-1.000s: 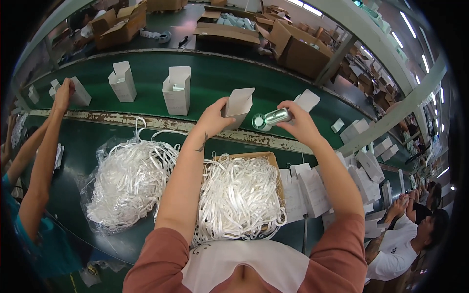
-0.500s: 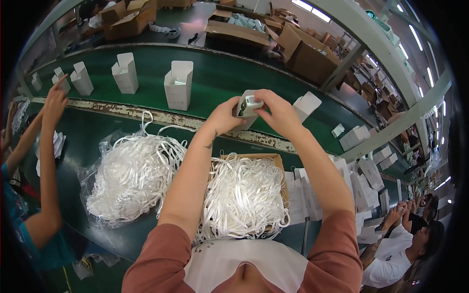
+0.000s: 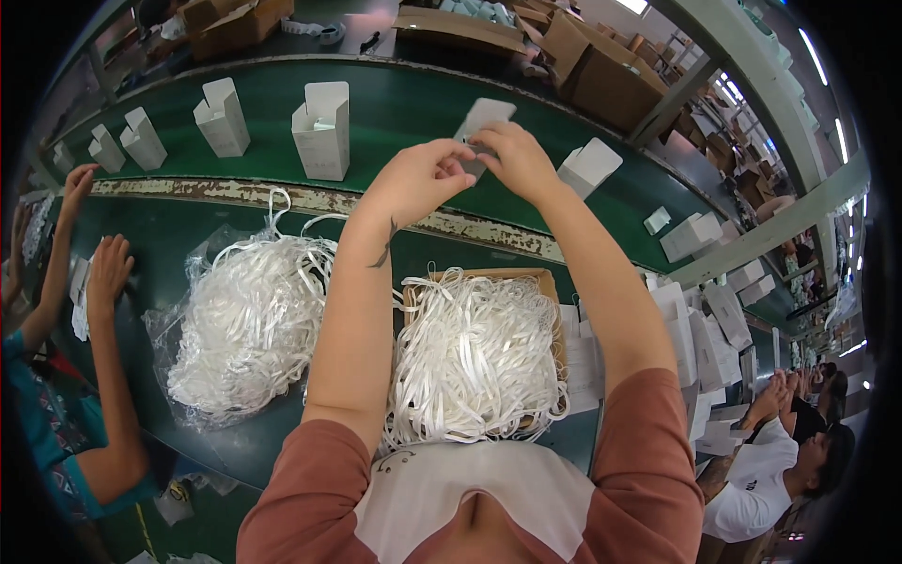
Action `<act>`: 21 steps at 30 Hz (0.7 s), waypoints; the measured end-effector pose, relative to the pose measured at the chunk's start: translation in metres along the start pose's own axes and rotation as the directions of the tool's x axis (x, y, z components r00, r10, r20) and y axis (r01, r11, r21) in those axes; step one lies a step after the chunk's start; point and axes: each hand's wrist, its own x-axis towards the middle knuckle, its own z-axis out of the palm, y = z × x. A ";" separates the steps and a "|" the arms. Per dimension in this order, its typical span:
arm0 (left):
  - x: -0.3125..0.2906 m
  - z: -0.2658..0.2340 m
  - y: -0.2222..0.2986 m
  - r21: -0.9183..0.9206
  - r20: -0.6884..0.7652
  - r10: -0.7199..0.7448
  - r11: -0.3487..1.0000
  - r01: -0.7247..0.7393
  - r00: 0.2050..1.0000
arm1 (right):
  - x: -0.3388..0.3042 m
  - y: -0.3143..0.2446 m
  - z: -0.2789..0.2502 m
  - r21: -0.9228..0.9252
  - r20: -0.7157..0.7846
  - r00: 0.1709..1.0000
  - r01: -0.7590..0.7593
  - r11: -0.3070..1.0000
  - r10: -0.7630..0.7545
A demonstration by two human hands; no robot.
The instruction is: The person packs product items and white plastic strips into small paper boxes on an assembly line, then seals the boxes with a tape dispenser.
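Note:
A white carton [image 3: 489,111] with its flap raised stands on the green conveyor belt in front of me, its lower part hidden behind my hands. My right hand [image 3: 515,155] is closed at the carton's upper edge, fingers and thumb bent against it. Just left of it, my left hand [image 3: 434,174] has its fingers curled towards the thumb near the carton; whatever may be between them is hidden. Below my hands, a shallow cardboard box [image 3: 556,320] is heaped with white straps [image 3: 474,362]. Another white strap bundle [image 3: 249,334] lies in clear plastic beside my left forearm.
More open white cartons [image 3: 320,136] stand along the belt on both sides. Several white cartons [image 3: 672,324] are stacked right of the straps. A co-worker's hand [image 3: 110,268] rests near white papers at left. A pale metal frame post [image 3: 770,221] slants across the right.
The carton sits farther away on the belt, and the white device that showed at its top is out of sight. My left hand has come off the carton's side. The co-worker's arms have lowered.

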 end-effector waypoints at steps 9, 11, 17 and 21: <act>-0.013 -0.014 0.016 0.027 -0.064 0.040 0.999 -0.039 0.997 | -0.062 -0.116 -0.067 0.195 0.712 0.646 -0.560 0.805 0.277; -0.012 -0.013 0.019 0.067 -0.061 0.056 0.996 -0.051 0.997 | -0.074 -0.127 -0.069 0.245 0.735 0.612 -0.640 0.728 0.292; -0.015 -0.005 0.018 0.069 0.001 0.104 0.992 -0.104 0.995 | -0.093 -0.130 -0.042 0.385 0.704 0.626 -0.733 0.561 0.335; -0.017 -0.004 0.023 0.077 0.071 0.089 0.993 -0.095 0.994 | -0.093 -0.132 -0.041 0.380 0.688 0.653 -0.696 0.609 0.318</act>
